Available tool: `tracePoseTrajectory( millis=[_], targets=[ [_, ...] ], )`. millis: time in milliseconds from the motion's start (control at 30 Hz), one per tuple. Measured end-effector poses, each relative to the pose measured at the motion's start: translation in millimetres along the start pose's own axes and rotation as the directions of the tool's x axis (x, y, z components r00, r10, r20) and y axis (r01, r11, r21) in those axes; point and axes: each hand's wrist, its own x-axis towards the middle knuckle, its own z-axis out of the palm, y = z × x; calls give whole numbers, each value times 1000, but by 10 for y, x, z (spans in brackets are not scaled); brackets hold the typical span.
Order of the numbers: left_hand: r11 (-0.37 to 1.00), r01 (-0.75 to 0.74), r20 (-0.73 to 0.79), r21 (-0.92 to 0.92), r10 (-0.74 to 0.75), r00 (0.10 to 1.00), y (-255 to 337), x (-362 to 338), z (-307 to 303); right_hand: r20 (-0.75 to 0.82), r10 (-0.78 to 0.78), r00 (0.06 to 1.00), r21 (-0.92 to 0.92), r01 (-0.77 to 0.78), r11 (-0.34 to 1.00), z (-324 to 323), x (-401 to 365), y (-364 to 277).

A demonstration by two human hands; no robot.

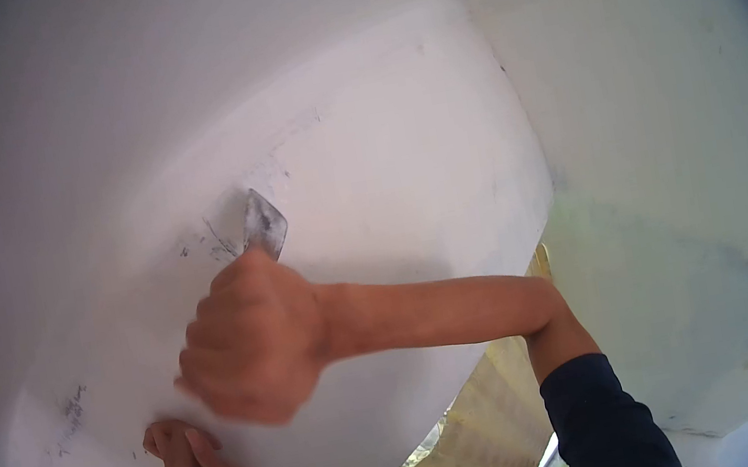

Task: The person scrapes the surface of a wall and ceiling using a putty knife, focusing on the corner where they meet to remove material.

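My right hand [254, 338] is closed in a fist around the handle of a putty knife [265, 226]. The handle is hidden inside the fist, while the grey, smeared blade points up against the white wall [386, 183]. Dark scratches and specks mark the wall beside the blade. Lower left, my left hand [187, 455] is close to the same wall with its fingers curled in and the thumb over them. Whatever it may hold cannot be seen.
Another wall face [652, 153], greenish white with faint stains, meets the first along an edge at right. Below that edge, a gap shows a tan ribbed surface [489, 419]. More dark marks [71, 409] run along the wall at left.
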Motion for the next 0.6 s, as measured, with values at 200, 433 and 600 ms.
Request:
tracePoseTrajectory(
  millis=[200, 433, 600],
  targets=[
    [999, 9, 19, -33, -8, 1000, 62, 20, -1, 0, 21, 1000, 23, -21, 1000, 11, 98, -116],
    [995, -94, 7, -27, 94, 996, 3, -15, -25, 37, 78, 996, -91, -74, 993, -169, -84, 80],
    [999, -48, 33, 19, 48, 998, 63, 3, -7, 60, 138, 989, -191, -124, 974, -266, -168, 549]
  ],
)
